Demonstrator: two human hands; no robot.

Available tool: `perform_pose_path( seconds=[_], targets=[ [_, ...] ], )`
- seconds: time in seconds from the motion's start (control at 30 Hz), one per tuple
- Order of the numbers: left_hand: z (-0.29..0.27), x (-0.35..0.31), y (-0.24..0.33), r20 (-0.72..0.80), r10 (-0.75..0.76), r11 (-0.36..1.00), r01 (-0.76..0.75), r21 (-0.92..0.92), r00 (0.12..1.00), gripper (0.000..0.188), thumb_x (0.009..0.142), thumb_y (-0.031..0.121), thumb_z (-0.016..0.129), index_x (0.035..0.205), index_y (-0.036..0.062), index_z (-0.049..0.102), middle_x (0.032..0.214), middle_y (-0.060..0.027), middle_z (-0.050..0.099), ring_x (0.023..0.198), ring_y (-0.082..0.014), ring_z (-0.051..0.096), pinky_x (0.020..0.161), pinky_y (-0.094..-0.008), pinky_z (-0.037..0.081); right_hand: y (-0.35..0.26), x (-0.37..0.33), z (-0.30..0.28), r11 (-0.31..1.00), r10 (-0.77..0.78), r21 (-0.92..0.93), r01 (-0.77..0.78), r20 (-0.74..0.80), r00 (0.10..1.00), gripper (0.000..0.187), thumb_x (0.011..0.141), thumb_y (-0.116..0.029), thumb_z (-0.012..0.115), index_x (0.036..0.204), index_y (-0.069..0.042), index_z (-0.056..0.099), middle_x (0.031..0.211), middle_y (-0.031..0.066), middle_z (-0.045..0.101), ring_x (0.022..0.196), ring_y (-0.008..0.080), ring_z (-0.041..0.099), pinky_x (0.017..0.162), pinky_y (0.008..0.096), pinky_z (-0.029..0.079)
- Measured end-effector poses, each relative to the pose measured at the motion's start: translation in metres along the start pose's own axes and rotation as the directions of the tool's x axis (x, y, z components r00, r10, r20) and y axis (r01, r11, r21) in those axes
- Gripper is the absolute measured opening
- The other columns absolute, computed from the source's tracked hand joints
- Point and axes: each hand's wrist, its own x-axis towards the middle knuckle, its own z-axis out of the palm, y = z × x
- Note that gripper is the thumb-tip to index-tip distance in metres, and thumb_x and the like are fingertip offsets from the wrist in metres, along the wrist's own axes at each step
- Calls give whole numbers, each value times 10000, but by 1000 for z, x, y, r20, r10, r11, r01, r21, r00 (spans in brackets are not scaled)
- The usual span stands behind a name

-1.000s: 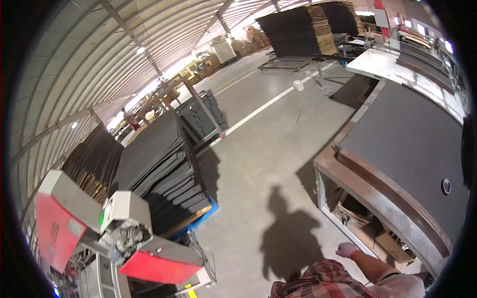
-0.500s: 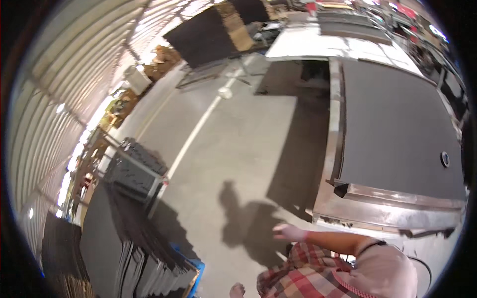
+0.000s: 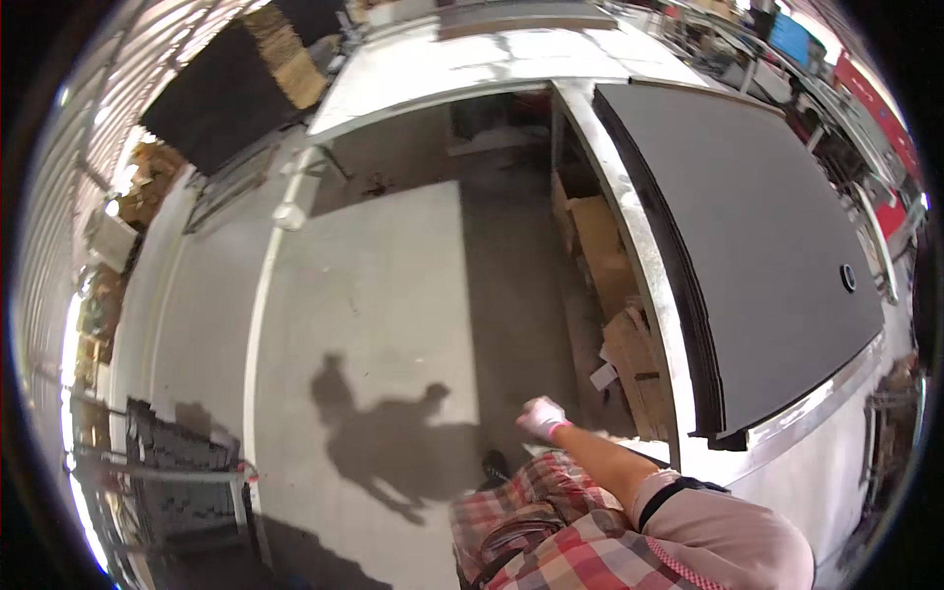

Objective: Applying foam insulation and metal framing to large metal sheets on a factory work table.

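Observation:
My right hand [image 3: 542, 417], in a pale glove with bare fingertips and a pink cuff, hangs in front of my red plaid apron [image 3: 580, 531]. Its fingers are loosely bent and apart, and I see nothing in them. It touches nothing and is nearest to the metal-framed table [image 3: 644, 236] on my right. On that table lies a stack of dark grey sheets [image 3: 757, 256], with a small round dark ring with a pale centre [image 3: 848, 278] on the top sheet. My left hand is out of view.
Cardboard pieces [image 3: 605, 251] stand under the table. A white-topped table [image 3: 423, 64] stretches across the far side. At the left are a metal rack with dark pieces [image 3: 187, 482] and, farther off, a large black panel [image 3: 211, 98]. My shadow [image 3: 403, 452] falls on the grey floor.
My view has swung to the right and the tables are closer. The stacks of dark sheets at lower left have left the picture, and so has my left hand.

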Motion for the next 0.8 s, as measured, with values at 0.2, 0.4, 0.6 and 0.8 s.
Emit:
perform_pose_path(
  seconds=[0.2,0.4,0.6,0.8],
  targets=[
    [-235,224,46,-143,-8,969,43,244,990,225,874,262,493,955,96,622,779,-63,648,698,-195,618,600,-350,483,145,111,-46,804,563,502,-319,-470,679,284,752,-290,603,827,-28,683,822,210,660,805,373,647,703,453,493],
    [-147,291,397,188,127,972,-83,-222,974,349,937,395,474,1079,88,562,1048,-83,587,980,-172,548,854,-315,441,281,164,-95,547,829,603,-581,-486,277,457,852,-410,520,974,11,647,961,254,637,961,385,608,872,453,448],
    [7,279,496,219,368,361,-356,862,904,591,825,510,526,1146,13,522,1197,-193,524,1118,-339,485,914,-427,416,224,259,-202,469,799,501,-727,-591,107,663,852,-477,528,1288,19,457,1271,219,512,1224,346,454,1027,404,347],
    [-1,328,502,472,462,341,-642,687,751,418,927,408,442,1017,44,626,987,-189,632,993,-388,563,884,-450,442,384,317,-192,538,834,750,-384,-409,370,666,848,-453,590,1252,69,499,1287,168,527,1184,284,493,994,364,371]
  ],
)
